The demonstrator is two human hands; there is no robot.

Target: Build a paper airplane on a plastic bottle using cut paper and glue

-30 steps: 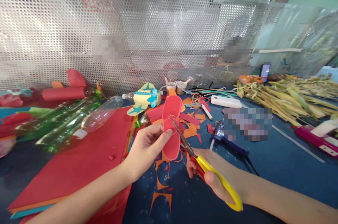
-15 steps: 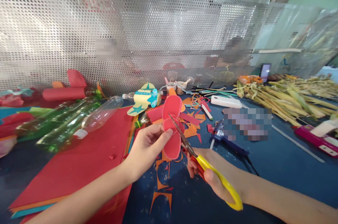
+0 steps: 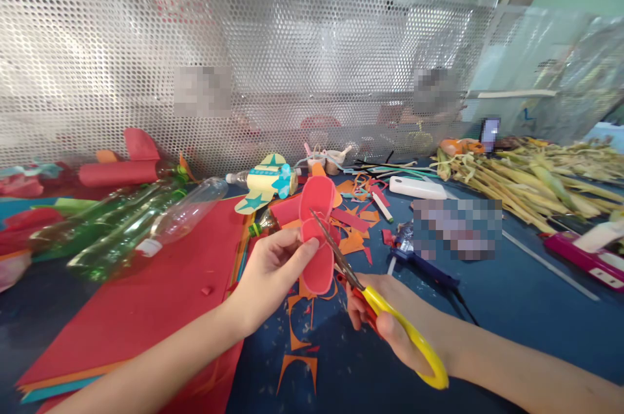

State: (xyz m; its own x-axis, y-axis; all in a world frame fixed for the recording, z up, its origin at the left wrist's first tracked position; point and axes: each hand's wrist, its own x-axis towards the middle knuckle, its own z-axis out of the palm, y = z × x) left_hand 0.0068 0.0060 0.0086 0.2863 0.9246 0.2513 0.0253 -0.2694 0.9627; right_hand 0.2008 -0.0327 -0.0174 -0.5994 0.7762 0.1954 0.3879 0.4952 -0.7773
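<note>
My left hand [image 3: 270, 274] pinches a red foam-like cutout [image 3: 318, 268] with rounded lobes, thumb and fingers near its middle. In my right hand [image 3: 390, 313] is a pair of scissors [image 3: 373, 300] with yellow and red handles. The blades point up and left and lie across the cutout's middle, close to my left thumb. Whether they touch the sheet or only overlap it I cannot tell. Below the cutout, orange scraps [image 3: 298, 362] lie on the dark blue table [image 3: 361, 381].
Left are red sheets [image 3: 185, 271], green bottles [image 3: 124, 232] and a clear bottle [image 3: 190, 209]. A decorated bottle [image 3: 266, 180] lies behind my left hand. Right are a blue glue gun [image 3: 419, 258], dried husks [image 3: 531, 180] and a purple power strip [image 3: 585, 258]. A perforated metal screen [image 3: 273, 63] stands behind.
Almost nothing differs. Both hands, the cutout and the scissors keep practically the same position.
</note>
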